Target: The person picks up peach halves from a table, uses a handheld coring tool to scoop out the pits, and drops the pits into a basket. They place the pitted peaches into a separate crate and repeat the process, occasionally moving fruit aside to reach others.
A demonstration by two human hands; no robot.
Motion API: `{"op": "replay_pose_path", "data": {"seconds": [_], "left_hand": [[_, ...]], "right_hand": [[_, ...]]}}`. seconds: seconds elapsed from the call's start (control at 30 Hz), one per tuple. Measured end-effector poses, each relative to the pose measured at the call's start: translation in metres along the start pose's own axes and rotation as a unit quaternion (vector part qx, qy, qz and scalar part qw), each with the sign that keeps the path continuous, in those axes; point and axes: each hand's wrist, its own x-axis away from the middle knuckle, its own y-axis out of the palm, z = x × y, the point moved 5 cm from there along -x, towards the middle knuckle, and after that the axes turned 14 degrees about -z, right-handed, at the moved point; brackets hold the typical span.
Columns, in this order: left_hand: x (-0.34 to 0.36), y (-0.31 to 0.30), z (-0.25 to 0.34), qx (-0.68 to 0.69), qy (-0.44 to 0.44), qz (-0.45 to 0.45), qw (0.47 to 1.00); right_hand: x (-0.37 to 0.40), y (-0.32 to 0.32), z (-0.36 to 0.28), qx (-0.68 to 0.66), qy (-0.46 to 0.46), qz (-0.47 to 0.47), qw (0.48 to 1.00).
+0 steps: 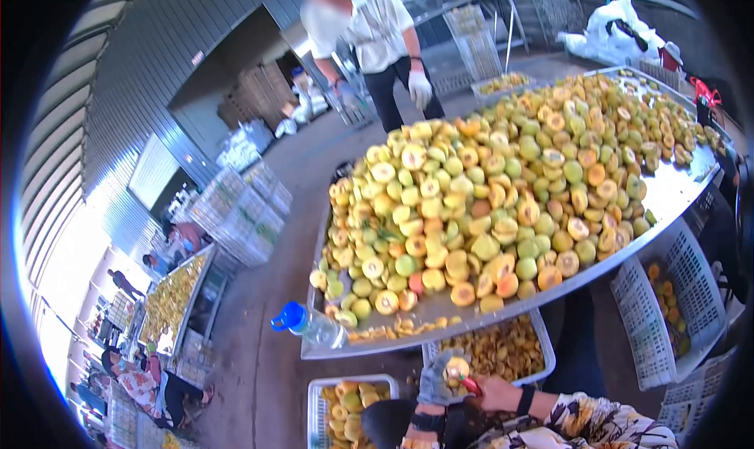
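Observation:
Low in the view, my left hand (433, 386) wears a grey glove and holds a halved fruit (456, 367) with its cut face showing. Beside it, my right hand (496, 392) is bare and closed round a small red-handled tool (471, 385), which touches or nearly touches the fruit. Both hands are over the near edge of a white crate (547, 347) of cut fruit pieces. Just beyond, a metal table (408, 341) bears a large heap of halved yellow-green fruit (471, 206).
A clear bottle with a blue cap (318, 327) lies at the table's near left corner. Another fruit crate (316, 417) stands lower left, and a white crate (644, 323) at right. Across the table stands a person (377, 41) in gloves. Other people work around a table at far left.

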Motion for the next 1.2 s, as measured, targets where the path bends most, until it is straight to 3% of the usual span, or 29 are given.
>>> {"op": "replay_pose_path", "data": {"seconds": [0.6,0.67,0.73,0.8,0.87,0.9,0.93,1.03,1.13,1.2], "left_hand": [[0.031,0.013,0.002,0.013,0.018,0.015,1.0],[0.039,0.025,0.014,-0.186,0.13,-0.009,0.974],[0.04,0.028,0.009,0.009,0.067,-0.019,0.998],[0.046,0.031,0.018,-0.184,0.13,-0.016,0.974],[0.043,0.025,0.015,-0.115,0.077,0.019,0.99],[0.046,0.026,0.017,-0.145,0.08,0.035,0.985],[0.045,0.026,0.013,-0.032,0.056,0.054,0.996],[0.046,0.022,0.009,0.004,0.051,0.059,0.997],[0.045,0.025,0.01,0.0,0.09,0.064,0.994],[0.045,0.028,0.009,0.026,0.071,0.039,0.996]], "right_hand": [[0.015,0.01,-0.006,0.016,-0.004,0.041,0.999],[0.011,0.015,0.002,0.028,-0.017,0.032,0.999],[0.006,0.022,0.017,0.062,-0.027,0.052,0.996],[0.006,0.023,0.014,-0.014,-0.005,0.014,1.0],[0.02,0.011,-0.026,-0.041,0.019,0.006,0.999],[0.018,0.014,-0.021,-0.053,0.028,0.0,0.998],[0.015,0.018,-0.014,-0.052,0.031,-0.011,0.998],[0.015,0.018,-0.013,0.05,-0.056,0.068,0.995],[0.016,0.017,-0.015,0.027,-0.036,0.039,0.998],[0.018,0.017,-0.015,0.021,-0.042,0.051,0.998]]}}
